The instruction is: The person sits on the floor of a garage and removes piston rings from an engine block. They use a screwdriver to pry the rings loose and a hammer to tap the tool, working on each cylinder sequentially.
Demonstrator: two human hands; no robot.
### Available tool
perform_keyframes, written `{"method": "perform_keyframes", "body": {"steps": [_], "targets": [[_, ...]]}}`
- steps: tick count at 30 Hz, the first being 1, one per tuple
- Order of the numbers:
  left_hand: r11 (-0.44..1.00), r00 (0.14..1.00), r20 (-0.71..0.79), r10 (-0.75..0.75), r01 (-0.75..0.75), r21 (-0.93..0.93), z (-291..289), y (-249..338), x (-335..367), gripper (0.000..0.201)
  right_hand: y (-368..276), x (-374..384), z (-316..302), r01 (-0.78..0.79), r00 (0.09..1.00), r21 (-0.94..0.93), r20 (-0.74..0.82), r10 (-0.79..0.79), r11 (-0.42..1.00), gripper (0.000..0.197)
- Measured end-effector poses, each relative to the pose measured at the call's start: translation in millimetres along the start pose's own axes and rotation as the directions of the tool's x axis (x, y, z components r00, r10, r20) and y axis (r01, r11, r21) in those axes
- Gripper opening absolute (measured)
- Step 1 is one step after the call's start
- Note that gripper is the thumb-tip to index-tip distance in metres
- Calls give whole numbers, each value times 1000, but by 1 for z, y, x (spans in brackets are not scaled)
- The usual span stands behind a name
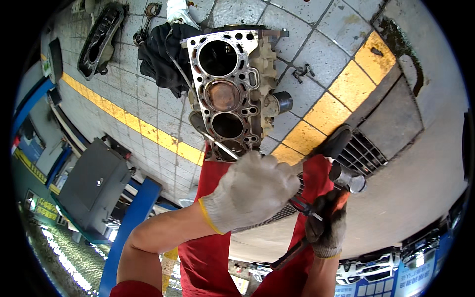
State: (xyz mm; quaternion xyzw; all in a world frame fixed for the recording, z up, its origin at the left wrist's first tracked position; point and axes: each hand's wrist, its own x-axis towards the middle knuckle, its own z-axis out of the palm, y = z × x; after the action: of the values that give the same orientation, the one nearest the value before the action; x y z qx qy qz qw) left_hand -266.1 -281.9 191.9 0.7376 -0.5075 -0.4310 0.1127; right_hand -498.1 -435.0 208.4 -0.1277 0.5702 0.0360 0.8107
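Observation:
My left hand (252, 188), in a whitish knit glove with a yellow cuff, is closed round a long metal bar (229, 151). Its shiny shaft slants up-left along the side of an engine block (254, 91), and a dark end with a metal tip comes out on the right of the fist. My right hand (327, 225), in a dirt-blackened glove, grips a hammer with a silver cylindrical head (349, 178) and a worn orange handle. The hammer head is apart from the bar. The block shows its open cylinder bores, and a brownish piston (223, 95) sits in one.
Left of the block lie a black cloth (166, 59), an oil pan (100, 42) and a connecting rod (148, 20). A small metal part (303, 72) lies on the tiles at right. A floor grate (363, 154) is beside my shoe (338, 141). A grey cabinet (91, 180) stands at left.

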Motion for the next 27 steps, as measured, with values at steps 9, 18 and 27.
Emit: {"method": "perform_keyframes", "body": {"steps": [9,18,27], "targets": [[978,980,39,194,-191,-80,36,15,64,12,6,10,-32,-57,980,-80,-195,40,995,78],[976,897,-443,6,-101,-193,64,-11,36,28,8,27,-24,-66,967,-132,-254,30,989,77],[671,476,-481,-736,606,-428,51,-65,-28,82,12,41,3,-46,962,-222,-273,-17,974,75]]}}
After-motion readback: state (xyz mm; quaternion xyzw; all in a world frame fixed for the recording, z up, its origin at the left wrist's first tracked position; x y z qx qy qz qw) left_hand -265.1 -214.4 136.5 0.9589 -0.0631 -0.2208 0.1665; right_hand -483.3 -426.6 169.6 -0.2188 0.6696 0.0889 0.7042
